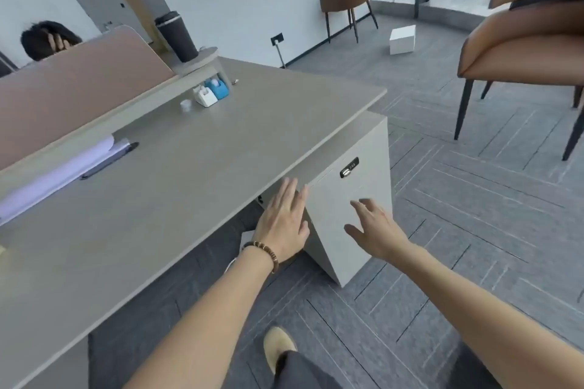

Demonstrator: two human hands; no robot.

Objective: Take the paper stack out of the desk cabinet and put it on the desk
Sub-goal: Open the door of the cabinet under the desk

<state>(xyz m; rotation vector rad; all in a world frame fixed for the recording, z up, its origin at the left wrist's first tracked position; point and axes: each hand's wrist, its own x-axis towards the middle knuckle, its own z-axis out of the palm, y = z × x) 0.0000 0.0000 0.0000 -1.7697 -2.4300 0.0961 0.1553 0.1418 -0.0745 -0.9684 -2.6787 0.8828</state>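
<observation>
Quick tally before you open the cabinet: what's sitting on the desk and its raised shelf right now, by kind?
Dark tumbler, on the raised shelf: 1
Small dispensers, white and blue: 2
Small clear cap-like item: 1
Pale paper sheet along the divider: 1
Total: 5
The cabinet is closed; no paper stack visible.

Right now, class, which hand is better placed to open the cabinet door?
Left, probably. The left hand reaches the cabinet door at its left edge; the right hand hovers before its flat middle.

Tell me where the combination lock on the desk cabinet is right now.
The combination lock sits near the top of the desk cabinet door, just under the desk edge, right of centre in the head view, above the open right hand.
</observation>
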